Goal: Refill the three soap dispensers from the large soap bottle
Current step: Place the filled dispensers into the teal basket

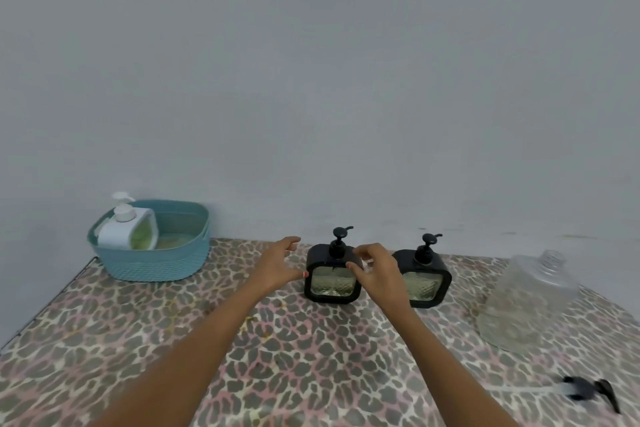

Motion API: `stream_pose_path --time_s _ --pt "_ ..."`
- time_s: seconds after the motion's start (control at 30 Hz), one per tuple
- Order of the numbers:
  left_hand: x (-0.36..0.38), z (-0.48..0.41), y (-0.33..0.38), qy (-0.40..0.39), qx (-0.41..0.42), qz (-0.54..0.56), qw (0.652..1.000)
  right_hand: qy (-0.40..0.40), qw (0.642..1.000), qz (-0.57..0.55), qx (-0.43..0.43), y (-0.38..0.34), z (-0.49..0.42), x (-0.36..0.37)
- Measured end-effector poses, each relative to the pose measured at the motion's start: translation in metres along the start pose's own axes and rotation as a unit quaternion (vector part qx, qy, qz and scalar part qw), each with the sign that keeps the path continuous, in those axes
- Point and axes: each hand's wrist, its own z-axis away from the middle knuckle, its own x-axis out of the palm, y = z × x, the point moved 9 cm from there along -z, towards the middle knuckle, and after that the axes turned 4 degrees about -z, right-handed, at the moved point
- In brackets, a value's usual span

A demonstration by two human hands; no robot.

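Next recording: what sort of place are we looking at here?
Probably a home, not a workshop: a leopard-print covered table against a plain grey wall, with a teal basket and two black soap dispensers on it. Which room cannot be told.

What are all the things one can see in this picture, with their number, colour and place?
basket: one, teal, back left of the table
white soap dispenser: one, white, greenish soap inside, standing in the basket
black soap dispensers: two, black, pumps on, back centre; the second stands to the right
large soap bottle: one, clear, neck open, right side
pump: one, black, with tube, lying near right
table cover: one, leopard print
wall: grey, behind
left hand: one, fingers spread, beside the left black dispenser
right hand: one, at that dispenser's upper right corner; grip unclear
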Motion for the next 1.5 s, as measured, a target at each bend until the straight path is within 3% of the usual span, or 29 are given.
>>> stream_pose_path --time_s 0.3,0.47,0.7,1.07,1.5 --pt "0.043 -0.026 0.008 -0.065 0.002 0.008 0.998 -0.135 0.983 -0.082 0.097 0.053 -0.016 0.024" --pt "0.046 -0.037 0.004 -0.06 -0.006 0.022 0.998 -0.165 0.967 -0.158 0.109 0.057 -0.02 0.037" --pt "0.04 -0.034 0.004 -0.061 0.009 0.022 0.998 -0.177 0.967 -0.152 0.102 0.05 -0.025 0.035" --pt "-0.057 -0.003 0.022 0.004 0.028 -0.015 0.999 -0.215 0.97 -0.107 0.028 -0.041 -0.045 0.034" --pt "-0.191 0.038 -0.01 0.143 -0.001 -0.012 0.99 -0.305 0.947 -0.073 -0.074 -0.172 -0.09 0.108"
